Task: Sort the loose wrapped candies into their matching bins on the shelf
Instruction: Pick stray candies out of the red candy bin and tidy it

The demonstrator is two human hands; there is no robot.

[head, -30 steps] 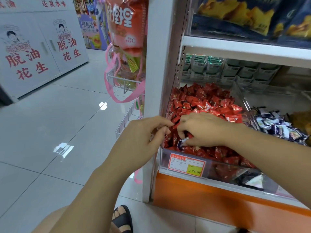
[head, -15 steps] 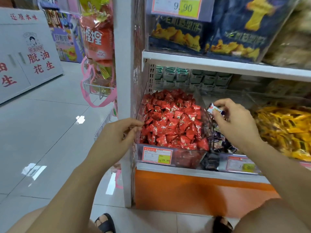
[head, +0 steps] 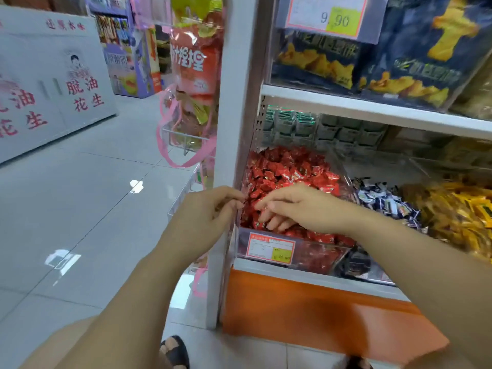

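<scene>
At the far left of the view, the tiled floor ran past a rack of hanging snack bags fixed beside the white shelf post. Next to the post, the left hand was raised with its fingers curled and its fingertips close together at the left edge of the clear bin; it could not be determined whether anything was pinched between them. Inside that bin lay the red candies, heaped above the front wall, which carried a price label. The right hand lay palm down on the heap, its fingers spread, nearly straight and touching the wrappers; nothing was seen in its grasp. Further right, separated by a clear divider, came the dark-wrapped candies, then the yellow candies.

Status, as a judgement: the visible top of each heap showed one colour only, so much of the sorting appeared done. Remaining work: search the red heap beneath the right hand for strays, then check the two heaps to its right
</scene>
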